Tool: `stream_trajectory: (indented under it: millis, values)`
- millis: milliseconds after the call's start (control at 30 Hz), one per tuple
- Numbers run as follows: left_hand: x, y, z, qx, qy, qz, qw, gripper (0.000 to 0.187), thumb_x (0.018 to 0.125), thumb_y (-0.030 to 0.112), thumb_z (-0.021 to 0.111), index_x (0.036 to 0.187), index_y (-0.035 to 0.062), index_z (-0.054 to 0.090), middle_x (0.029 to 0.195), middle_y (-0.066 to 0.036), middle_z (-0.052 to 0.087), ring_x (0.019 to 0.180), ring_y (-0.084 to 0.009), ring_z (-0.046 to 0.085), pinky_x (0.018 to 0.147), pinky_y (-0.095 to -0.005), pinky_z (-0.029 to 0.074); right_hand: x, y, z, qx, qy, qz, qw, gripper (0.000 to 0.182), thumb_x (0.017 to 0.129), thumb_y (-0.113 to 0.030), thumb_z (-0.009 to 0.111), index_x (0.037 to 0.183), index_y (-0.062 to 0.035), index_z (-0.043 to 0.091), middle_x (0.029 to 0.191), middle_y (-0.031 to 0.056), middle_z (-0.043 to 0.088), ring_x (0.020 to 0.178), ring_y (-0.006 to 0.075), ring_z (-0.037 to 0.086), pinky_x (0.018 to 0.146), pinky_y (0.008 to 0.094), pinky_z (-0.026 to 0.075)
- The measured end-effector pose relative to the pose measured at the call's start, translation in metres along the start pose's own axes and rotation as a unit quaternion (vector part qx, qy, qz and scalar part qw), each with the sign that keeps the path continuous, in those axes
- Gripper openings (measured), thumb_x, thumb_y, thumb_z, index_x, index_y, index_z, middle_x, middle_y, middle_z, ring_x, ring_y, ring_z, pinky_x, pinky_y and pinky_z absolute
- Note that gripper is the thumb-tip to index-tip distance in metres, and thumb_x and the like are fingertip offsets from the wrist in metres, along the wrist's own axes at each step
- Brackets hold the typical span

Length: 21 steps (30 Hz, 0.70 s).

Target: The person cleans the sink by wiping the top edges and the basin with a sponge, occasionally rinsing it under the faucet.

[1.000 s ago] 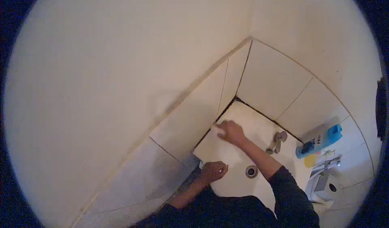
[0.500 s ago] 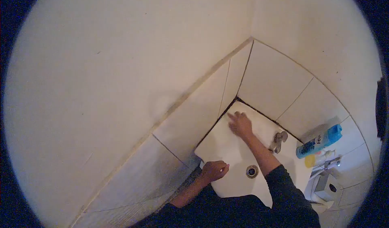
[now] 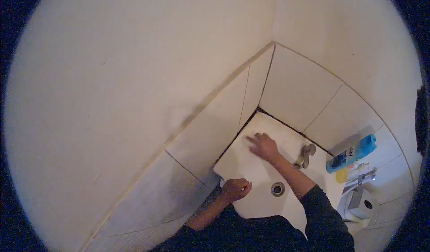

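Observation:
My right hand [image 3: 264, 148] reaches over the back left of a white washbasin [image 3: 253, 169], palm down, with its stretched fingers slightly blurred and apart. Whatever may lie beneath that palm is hidden. Over the basin's left front edge is my left hand [image 3: 236, 190], its fingers curled closed; any contents cannot be made out. The drain [image 3: 277, 189] lies between my two arms. A metal tap [image 3: 306, 155] stands on the basin's back rim, to the right of my right hand.
A blue bottle [image 3: 350, 153] stands on the basin's right side, beside a small yellow container [image 3: 341, 176]. Further right is a toilet roll [image 3: 368, 204] near a metal fitting [image 3: 369, 177]. Tiled walls [image 3: 309, 88] meet in the corner behind the basin.
My right hand has shifted a little toward me and left across the basin surface. My left hand stays closed at the front edge. The view has moved slightly.

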<state>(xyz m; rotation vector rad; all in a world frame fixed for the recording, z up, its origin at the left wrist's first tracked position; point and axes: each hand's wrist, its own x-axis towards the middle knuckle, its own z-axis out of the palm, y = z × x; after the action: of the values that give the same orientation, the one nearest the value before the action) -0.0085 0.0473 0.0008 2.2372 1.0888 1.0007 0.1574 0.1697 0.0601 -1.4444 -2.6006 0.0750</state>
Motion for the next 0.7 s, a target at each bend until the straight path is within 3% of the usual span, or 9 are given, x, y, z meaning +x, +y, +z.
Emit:
stream_trajectory:
  millis: [67, 133, 200, 233, 367, 467, 533, 633, 700]
  values:
    - [-0.001, 0.0, 0.002, 0.022, 0.006, -0.001, 1.0, 0.022, 0.076, 0.021, 0.056, 0.058, 0.0086, 0.052, 0.057, -0.008, 0.054, 0.049, -0.0255, 0.054, 0.045, -0.0375, 0.043, 0.008, 0.013, -0.01, -0.018, 0.011, 0.161, 0.987, 0.046, 0.071, -0.027, 0.06, 0.115, -0.0252, 0.049, 0.103, 0.0094, 0.052, 0.09, 0.026, 0.052, 0.069, 0.0368, 0.049]
    - [-0.003, -0.007, 0.007, 0.002, 0.013, 0.008, 1.0, 0.022, 0.076, 0.022, 0.056, 0.058, 0.0086, 0.052, 0.057, -0.008, 0.053, 0.048, -0.0256, 0.053, 0.045, -0.0378, 0.043, 0.005, 0.002, 0.007, -0.04, 0.053, 0.161, 0.985, 0.045, 0.071, -0.026, 0.06, 0.115, -0.0259, 0.05, 0.104, 0.009, 0.052, 0.088, 0.0265, 0.052, 0.069, 0.0378, 0.05]
    - [-0.001, -0.012, 0.011, -0.021, 0.021, 0.016, 0.999, 0.023, 0.076, 0.022, 0.056, 0.059, 0.0086, 0.052, 0.057, -0.008, 0.053, 0.048, -0.0258, 0.053, 0.045, -0.0382, 0.043, -0.001, -0.021, 0.017, -0.069, 0.011, 0.048, 0.996, 0.044, 0.07, -0.026, 0.06, 0.113, -0.0247, 0.051, 0.102, 0.009, 0.052, 0.085, 0.0276, 0.053, 0.068, 0.038, 0.05]
    - [-0.001, -0.014, 0.012, -0.013, 0.02, 0.018, 1.0, 0.023, 0.076, 0.023, 0.055, 0.058, 0.0085, 0.052, 0.057, -0.008, 0.053, 0.048, -0.0258, 0.053, 0.045, -0.0382, 0.043, 0.0, -0.018, 0.015, -0.07, 0.012, 0.048, 0.996, 0.044, 0.07, -0.026, 0.06, 0.113, -0.0247, 0.051, 0.102, 0.009, 0.052, 0.085, 0.0276, 0.053, 0.068, 0.038, 0.05]
    - [-0.004, -0.008, 0.01, 0.018, 0.018, 0.024, 0.999, 0.024, 0.077, 0.024, 0.054, 0.058, 0.0084, 0.052, 0.056, -0.008, 0.053, 0.047, -0.026, 0.053, 0.045, -0.0385, 0.043, 0.005, 0.02, 0.002, -0.039, 0.04, 0.143, 0.988, 0.047, 0.07, -0.027, 0.059, 0.115, -0.0227, 0.049, 0.101, 0.0091, 0.051, 0.088, 0.0278, 0.051, 0.066, 0.0409, 0.049]
    - [-0.002, -0.008, 0.01, 0.031, 0.017, 0.013, 0.999, 0.023, 0.077, 0.023, 0.054, 0.059, 0.0087, 0.053, 0.057, -0.008, 0.054, 0.048, -0.0263, 0.053, 0.046, -0.0382, 0.043, 0.007, 0.001, 0.007, -0.066, 0.033, 0.194, 0.978, 0.047, 0.07, -0.027, 0.059, 0.115, -0.0219, 0.049, 0.1, 0.0096, 0.05, 0.089, 0.0283, 0.05, 0.066, 0.0402, 0.049]
    - [-0.002, -0.006, 0.007, 0.024, 0.004, 0.01, 1.0, 0.023, 0.077, 0.023, 0.054, 0.059, 0.0087, 0.054, 0.057, -0.008, 0.054, 0.048, -0.0264, 0.054, 0.046, -0.0379, 0.044, -0.011, -0.031, 0.028, -0.068, 0.046, 0.09, 0.993, 0.047, 0.071, -0.027, 0.058, 0.116, -0.0227, 0.048, 0.1, 0.0109, 0.05, 0.089, 0.0285, 0.05, 0.065, 0.0409, 0.049]
    - [-0.002, -0.007, 0.006, 0.023, -0.023, 0.002, 0.999, 0.022, 0.077, 0.023, 0.054, 0.06, 0.0086, 0.055, 0.058, -0.008, 0.055, 0.05, -0.0266, 0.055, 0.046, -0.0374, 0.044, -0.026, -0.027, 0.014, 0.01, 0.059, 0.043, 0.997, 0.047, 0.072, -0.027, 0.057, 0.117, -0.0231, 0.048, 0.104, 0.0109, 0.05, 0.091, 0.0287, 0.05, 0.066, 0.0411, 0.049]
    - [-0.005, -0.006, 0.007, 0.031, -0.04, -0.003, 0.999, 0.022, 0.077, 0.022, 0.054, 0.06, 0.0084, 0.056, 0.058, -0.008, 0.056, 0.05, -0.0266, 0.055, 0.046, -0.0371, 0.044, -0.018, -0.002, 0.001, -0.026, 0.018, 0.203, 0.979, 0.046, 0.072, -0.026, 0.056, 0.118, -0.0231, 0.047, 0.108, 0.0122, 0.048, 0.094, 0.0296, 0.049, 0.07, 0.0407, 0.048]
